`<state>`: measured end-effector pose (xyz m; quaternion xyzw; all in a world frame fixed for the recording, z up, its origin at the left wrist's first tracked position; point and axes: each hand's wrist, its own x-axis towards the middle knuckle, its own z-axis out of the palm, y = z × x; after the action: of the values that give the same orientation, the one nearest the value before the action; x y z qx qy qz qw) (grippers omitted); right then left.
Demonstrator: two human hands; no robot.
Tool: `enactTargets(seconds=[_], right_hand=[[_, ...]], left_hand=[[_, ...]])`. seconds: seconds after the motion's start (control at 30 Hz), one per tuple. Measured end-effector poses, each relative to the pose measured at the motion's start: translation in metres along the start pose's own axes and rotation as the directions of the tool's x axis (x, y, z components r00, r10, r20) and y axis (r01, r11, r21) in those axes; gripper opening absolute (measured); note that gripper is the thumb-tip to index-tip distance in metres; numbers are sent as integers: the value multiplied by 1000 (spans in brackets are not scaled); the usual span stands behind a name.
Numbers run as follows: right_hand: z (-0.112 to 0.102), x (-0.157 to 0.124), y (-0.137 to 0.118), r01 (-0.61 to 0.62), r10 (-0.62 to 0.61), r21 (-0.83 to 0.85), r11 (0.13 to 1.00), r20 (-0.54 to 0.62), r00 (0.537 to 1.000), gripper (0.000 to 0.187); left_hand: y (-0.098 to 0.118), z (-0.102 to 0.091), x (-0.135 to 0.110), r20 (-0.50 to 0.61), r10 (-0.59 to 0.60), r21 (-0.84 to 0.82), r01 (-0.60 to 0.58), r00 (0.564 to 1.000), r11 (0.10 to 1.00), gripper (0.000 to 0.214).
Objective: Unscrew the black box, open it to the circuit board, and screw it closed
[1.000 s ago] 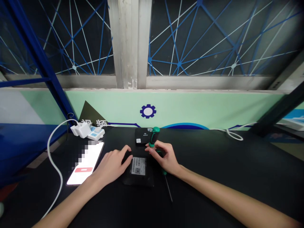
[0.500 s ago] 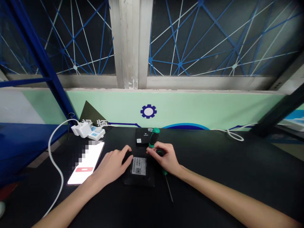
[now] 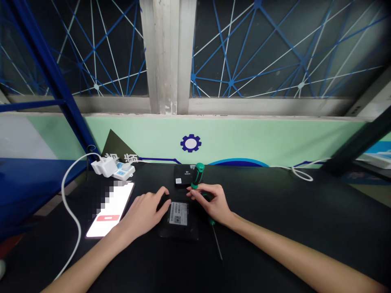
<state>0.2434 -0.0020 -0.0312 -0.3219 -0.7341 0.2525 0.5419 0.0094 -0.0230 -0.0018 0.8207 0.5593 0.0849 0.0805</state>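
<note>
A small black box with a white label lies on the black table. My left hand rests on the box's left edge, fingers bent over its far corner. My right hand is closed round a green-and-black screwdriver handle standing upright at the box's far right corner. A second screwdriver with a thin shaft lies on the table under my right wrist. Another black box sits just behind.
A lit phone lies left of my left hand. A white charger and power strip sit at the back left, with a white cable looping forward. Another white cable lies at the back right.
Almost nothing has moved. My right hand's fingers have shifted slightly on the upright screwdriver handle; my left hand stays on the box.
</note>
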Motion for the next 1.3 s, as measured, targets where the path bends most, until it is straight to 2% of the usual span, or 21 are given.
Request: enactTargets(seconds=[0.33,0.67,1.13,1.3], right_hand=[[3,-1,4,-81,80,-16,997,-32,996,29],[0,0,-1,-16,16,13,1000,2,1000,18],[4,-1,8,-84,82,-33,996,-66,994,31],[2,-1,1,-68,68,-28,997,-11,998,26]], left_hand=[[0,0,-1,-9,15,-18,-15,1000,1000,30],[-2,1,-1,-13,14,-2,-14,1000,1000,29],[-1,0,-1,-15,14,-12,-14,1000,1000,32],[-1,0,0,-10,12,-12,-12,1000,1000,32]])
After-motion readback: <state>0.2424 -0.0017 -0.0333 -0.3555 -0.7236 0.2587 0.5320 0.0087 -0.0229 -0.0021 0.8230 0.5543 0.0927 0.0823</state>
